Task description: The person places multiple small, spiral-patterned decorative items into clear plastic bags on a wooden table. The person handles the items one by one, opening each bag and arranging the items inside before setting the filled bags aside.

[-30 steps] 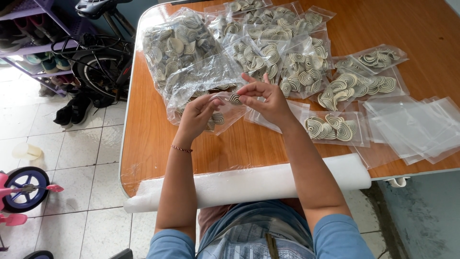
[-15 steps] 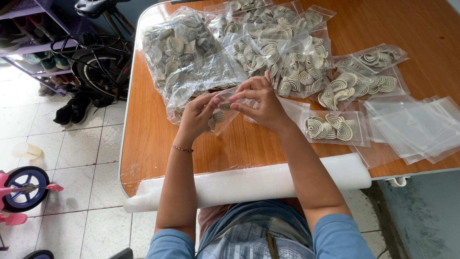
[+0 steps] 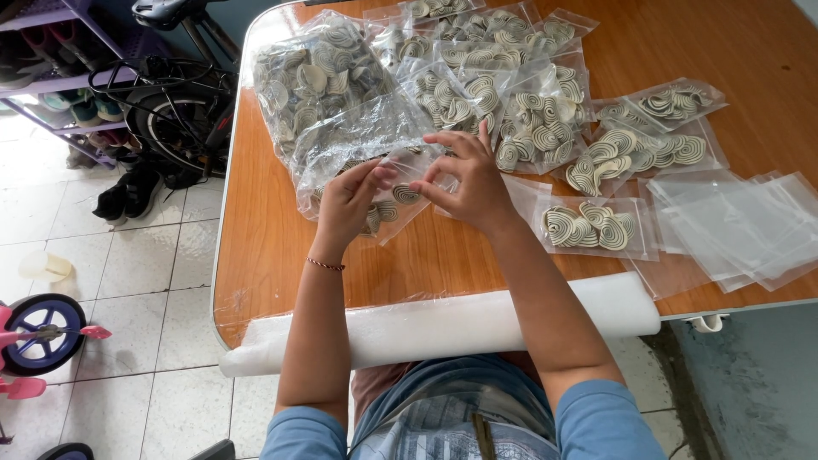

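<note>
My left hand (image 3: 349,200) and my right hand (image 3: 467,179) together hold a small clear plastic bag (image 3: 400,198) with a few striped, spiral-patterned flat pieces in it, low over the wooden table (image 3: 264,238). Both hands pinch the bag near its upper edge. Just behind them lies a large clear bag (image 3: 328,94) full of the same striped pieces. A filled small bag (image 3: 590,226) lies right of my right hand.
Several filled small bags (image 3: 511,94) cover the far middle of the table. A stack of flat clear bags (image 3: 737,226) lies at the right. A white foam roll (image 3: 443,324) runs along the near edge. A bicycle (image 3: 170,94), shoes and a toy wheel (image 3: 38,332) stand on the tiled floor at left.
My hands have drawn closer together on the small bag and lifted its edge slightly. The other bags have not moved.
</note>
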